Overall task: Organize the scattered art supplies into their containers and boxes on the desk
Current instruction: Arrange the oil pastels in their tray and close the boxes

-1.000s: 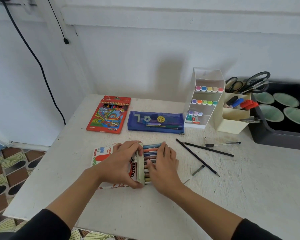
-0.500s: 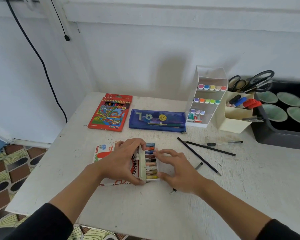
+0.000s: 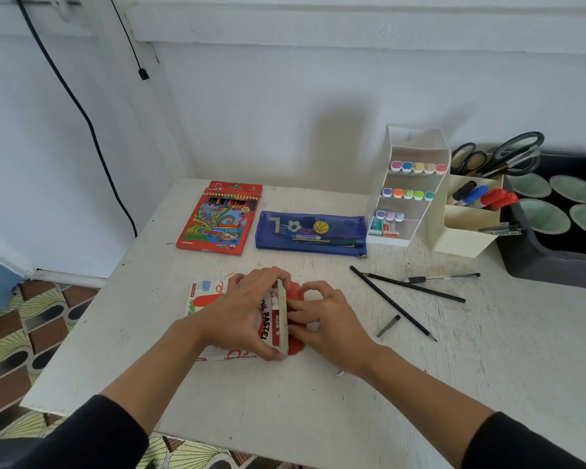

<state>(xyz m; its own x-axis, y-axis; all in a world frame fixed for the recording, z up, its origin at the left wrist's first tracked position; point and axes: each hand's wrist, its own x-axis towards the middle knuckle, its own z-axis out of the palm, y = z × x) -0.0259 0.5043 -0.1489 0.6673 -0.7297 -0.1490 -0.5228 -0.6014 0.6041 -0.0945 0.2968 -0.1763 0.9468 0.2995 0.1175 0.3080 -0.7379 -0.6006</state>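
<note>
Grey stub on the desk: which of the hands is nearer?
Right. The right hand sits just left of the grey stub, apart; the left hand is farther left, holding the pastel box.

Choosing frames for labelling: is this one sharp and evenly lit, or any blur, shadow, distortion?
Head view: soft light, no glare; broad shadow on the wall; wide-angle bending at edges; scissors and grey tray smeared; left hand, right hand and oil pastel box fairly sharp.
</note>
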